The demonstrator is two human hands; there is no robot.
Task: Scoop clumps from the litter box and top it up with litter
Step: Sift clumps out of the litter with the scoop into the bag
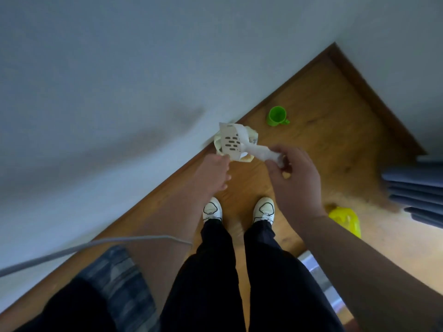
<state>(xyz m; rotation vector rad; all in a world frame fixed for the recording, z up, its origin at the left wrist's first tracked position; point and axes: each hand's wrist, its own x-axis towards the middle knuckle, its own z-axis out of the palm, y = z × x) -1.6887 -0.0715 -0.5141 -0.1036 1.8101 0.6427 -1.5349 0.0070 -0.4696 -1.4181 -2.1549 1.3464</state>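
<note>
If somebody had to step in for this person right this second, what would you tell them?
Left hand: grips the edge of a pale bag, held up near the wall.
Right hand: pinches the handle of the white slotted scoop, whose head is over the bag and looks empty.
On the floor: a green cup and a yellow bag.
Done: cannot tell, because the litter box is out of view.
Left: check the box for clumps, then top up the litter.

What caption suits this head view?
Right hand holds a slotted white litter scoop over a pale bag gripped by the left hand.
</note>
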